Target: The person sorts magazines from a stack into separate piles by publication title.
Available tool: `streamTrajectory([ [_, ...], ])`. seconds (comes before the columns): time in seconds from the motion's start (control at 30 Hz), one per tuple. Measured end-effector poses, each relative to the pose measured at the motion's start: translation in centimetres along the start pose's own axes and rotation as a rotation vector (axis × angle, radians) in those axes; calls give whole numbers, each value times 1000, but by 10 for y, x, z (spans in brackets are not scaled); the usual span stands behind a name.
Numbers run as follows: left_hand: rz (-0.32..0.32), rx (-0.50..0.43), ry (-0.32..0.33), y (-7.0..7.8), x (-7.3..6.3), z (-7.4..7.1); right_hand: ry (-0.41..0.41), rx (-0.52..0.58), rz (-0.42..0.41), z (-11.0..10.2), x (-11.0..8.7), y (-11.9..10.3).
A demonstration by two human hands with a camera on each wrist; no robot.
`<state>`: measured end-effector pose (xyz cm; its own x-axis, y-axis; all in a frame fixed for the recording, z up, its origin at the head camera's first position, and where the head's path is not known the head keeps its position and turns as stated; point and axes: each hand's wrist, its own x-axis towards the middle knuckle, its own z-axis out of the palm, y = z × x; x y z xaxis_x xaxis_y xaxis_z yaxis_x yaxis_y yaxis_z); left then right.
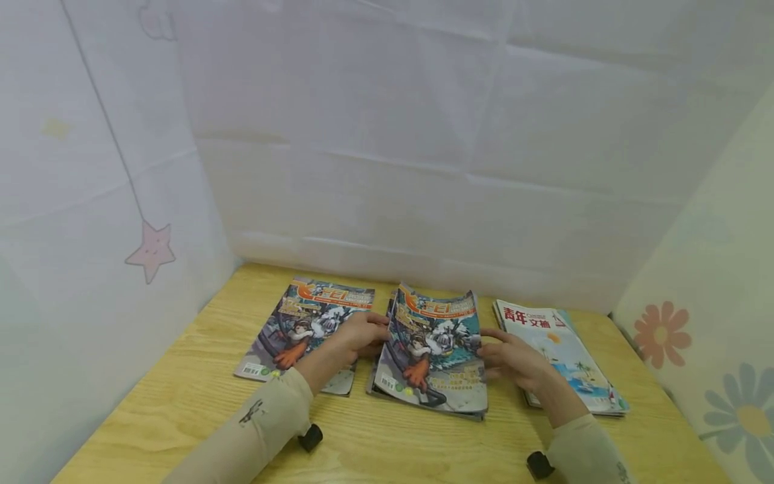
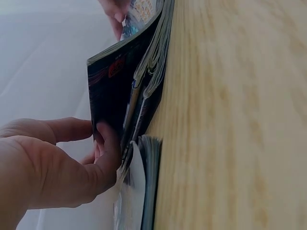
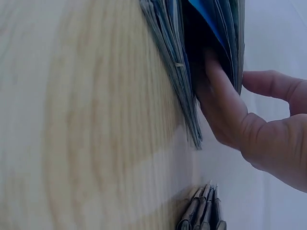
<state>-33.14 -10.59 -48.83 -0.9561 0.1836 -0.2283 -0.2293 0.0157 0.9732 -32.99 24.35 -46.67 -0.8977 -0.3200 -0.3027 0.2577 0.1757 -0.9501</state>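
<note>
In the head view, a magazine [image 1: 437,363] with an orange title and a cartoon cover lies on top of the middle pile, its upper corners lifted. My left hand [image 1: 361,331] pinches its left edge; in the left wrist view, the thumb and fingers [image 2: 108,143] close on the raised cover edge. At the right edge is my right hand [image 1: 519,361]. The right wrist view has its fingers [image 3: 225,98] tucked beneath the raised pages [image 3: 235,43] and the thumb on the outer side. More magazines [image 3: 165,45] lie below, with a gap opened between.
A magazine with the same cover [image 1: 275,333] lies to the left on the wooden table [image 1: 375,450], partly behind my left forearm. On the right rests a pile of magazines [image 1: 559,343] with a beach cover. White cloth [image 1: 387,168] hangs behind the table and along both sides.
</note>
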Motion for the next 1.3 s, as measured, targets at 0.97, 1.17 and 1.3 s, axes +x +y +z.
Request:
streamTrajectory([
  [0.97,-12,-19,18,8,-5,-33,-56,94,-48,28,1,-2],
  [1.17,-12,9,46,7,-12,-50,-61,146,-37,43,9,0],
  [1.3,-13,29,54,4,-15,-61,-72,169,-26,52,16,1],
])
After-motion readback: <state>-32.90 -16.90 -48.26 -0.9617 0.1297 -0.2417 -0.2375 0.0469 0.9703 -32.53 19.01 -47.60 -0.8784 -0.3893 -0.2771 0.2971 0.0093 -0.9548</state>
